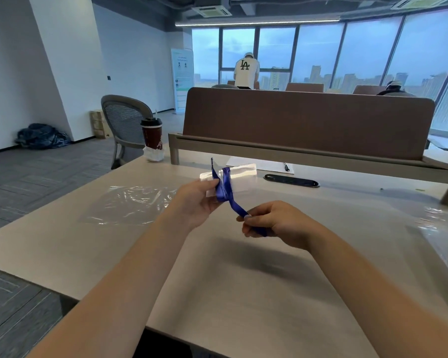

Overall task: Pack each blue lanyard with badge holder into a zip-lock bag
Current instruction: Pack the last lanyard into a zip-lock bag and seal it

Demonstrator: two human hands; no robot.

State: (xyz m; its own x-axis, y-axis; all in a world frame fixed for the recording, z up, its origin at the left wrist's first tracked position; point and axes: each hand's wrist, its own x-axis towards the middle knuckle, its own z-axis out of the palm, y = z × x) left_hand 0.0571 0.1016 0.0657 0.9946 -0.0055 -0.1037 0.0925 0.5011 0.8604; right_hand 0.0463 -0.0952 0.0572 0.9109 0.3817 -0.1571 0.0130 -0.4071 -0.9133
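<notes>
While gripping badge holder [242, 177] in left hand [197, 200], pinching blue lanyard [234, 206], apparently wound round it, in right hand [277, 223].

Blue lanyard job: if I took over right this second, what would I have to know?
Left grip: holds the badge holder, with the blue lanyard looped over it, above the table.
Right grip: pinches the lanyard's loose end.
Zip-lock bag: lies flat on the table to the left, apparently empty; more clear plastic lies at the right edge.
Done: nothing visibly bagged.
Left: probably bundle the strap, slip it with the holder into the bag, seal it.
</notes>
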